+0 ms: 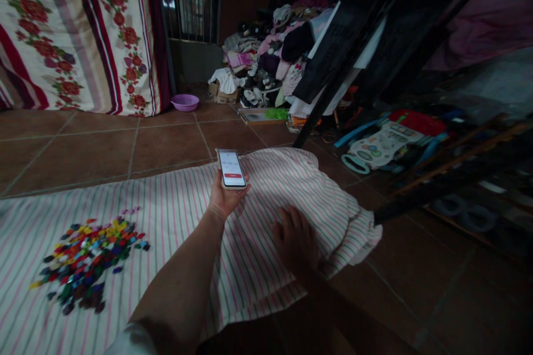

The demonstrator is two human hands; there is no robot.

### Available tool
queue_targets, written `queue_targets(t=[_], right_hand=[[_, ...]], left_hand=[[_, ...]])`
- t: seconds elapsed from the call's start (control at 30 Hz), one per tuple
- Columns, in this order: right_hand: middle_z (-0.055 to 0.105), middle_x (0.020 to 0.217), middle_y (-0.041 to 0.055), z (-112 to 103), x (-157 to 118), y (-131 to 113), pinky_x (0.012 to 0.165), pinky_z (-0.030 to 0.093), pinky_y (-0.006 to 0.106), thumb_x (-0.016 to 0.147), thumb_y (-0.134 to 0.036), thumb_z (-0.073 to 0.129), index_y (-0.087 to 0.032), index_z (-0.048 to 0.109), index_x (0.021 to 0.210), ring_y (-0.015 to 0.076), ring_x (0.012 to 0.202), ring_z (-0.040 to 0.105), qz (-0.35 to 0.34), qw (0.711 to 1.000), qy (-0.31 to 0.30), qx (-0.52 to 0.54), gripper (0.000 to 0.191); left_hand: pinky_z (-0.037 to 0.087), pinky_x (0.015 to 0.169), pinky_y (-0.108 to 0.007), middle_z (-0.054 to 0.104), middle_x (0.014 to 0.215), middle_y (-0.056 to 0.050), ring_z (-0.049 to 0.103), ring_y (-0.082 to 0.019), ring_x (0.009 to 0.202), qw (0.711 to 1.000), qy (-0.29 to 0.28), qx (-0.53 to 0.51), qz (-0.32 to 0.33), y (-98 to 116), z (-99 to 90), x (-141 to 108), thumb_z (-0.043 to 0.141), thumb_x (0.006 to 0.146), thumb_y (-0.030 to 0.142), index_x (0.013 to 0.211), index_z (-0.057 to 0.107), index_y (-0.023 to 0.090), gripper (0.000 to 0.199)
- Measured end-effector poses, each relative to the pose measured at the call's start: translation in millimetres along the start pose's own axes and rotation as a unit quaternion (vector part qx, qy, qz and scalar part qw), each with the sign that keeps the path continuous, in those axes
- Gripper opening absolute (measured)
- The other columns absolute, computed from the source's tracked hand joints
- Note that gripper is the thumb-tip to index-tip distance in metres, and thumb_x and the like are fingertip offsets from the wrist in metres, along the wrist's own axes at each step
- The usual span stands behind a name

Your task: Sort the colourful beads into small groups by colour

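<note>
My left hand (225, 198) is closed around a smartphone (232, 166), held screen up above the striped cloth (177, 199). On the lit screen are a row of timer-like digits and a red button. My right hand (295, 237) rests in shadow on the cloth, right of the phone, with its fingers slightly bent and apart and nothing seen in them. Left of my left forearm, a loose heap of small multicoloured plastic pieces (94, 252) lies spread on the cloth; their exact kind is too small to tell.
Beyond the cloth lies a brown tiled floor (95, 150) with a purple basin (185, 102). A heap of clothes (270, 55) stands at the back, beside a floral curtain (83, 33). Dark slanting poles (322, 105) and a child's activity toy (383, 141) are at the right.
</note>
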State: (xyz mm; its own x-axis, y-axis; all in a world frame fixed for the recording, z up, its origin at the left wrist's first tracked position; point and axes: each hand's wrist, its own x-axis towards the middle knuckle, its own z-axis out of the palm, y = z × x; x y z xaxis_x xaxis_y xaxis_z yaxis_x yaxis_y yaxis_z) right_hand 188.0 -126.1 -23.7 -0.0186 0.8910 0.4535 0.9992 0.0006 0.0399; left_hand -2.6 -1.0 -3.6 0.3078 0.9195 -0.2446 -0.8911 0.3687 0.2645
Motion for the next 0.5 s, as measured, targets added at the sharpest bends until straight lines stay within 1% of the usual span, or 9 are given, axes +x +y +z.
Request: queue_targets(t=[0.17, 0.37, 0.5], right_hand=[[0.054, 0.132, 0.0149, 1.6, 0.2, 1.2, 0.1, 0.034, 0.044, 0.092, -0.031, 0.041, -0.014, 0.058, 0.125, 0.0294, 0.123, 0.043, -0.003, 1.0, 0.001, 0.002, 0.04], [0.054, 0.131, 0.0145, -1.0, 0.8, -0.2, 0.1, 0.034, 0.043, 0.094, -0.031, 0.04, -0.014, 0.058, 0.124, 0.0286, 0.123, 0.044, 0.001, 1.0, -0.006, -0.002, 0.039], [0.054, 0.132, 0.0146, -0.8, 0.7, -0.1, 0.1, 0.033, 0.043, 0.093, -0.031, 0.041, -0.014, 0.058, 0.124, 0.0286, 0.124, 0.043, -0.003, 1.0, -0.005, -0.001, 0.04]], left_hand=[[0.051, 0.086, -0.05, 0.069, 0.097, -0.01, 0.066, -0.027, 0.095, 1.0, 0.008, -0.006, -0.003, 0.2, -0.1, 0.0, 0.048, 0.085, 0.055, 0.113, 0.061, 0.02, 0.046], [0.051, 0.087, -0.049, 0.069, 0.097, -0.009, 0.066, -0.027, 0.094, 1.0, 0.004, 0.0, -0.002, 0.3, 2.1, -2.3, 0.047, 0.085, 0.055, 0.108, 0.062, 0.02, 0.045], [0.051, 0.087, -0.049, 0.069, 0.098, -0.009, 0.066, -0.027, 0.095, 1.0, 0.005, -0.003, -0.002, 0.1, 0.9, -1.1, 0.047, 0.085, 0.055, 0.109, 0.062, 0.02, 0.045]])
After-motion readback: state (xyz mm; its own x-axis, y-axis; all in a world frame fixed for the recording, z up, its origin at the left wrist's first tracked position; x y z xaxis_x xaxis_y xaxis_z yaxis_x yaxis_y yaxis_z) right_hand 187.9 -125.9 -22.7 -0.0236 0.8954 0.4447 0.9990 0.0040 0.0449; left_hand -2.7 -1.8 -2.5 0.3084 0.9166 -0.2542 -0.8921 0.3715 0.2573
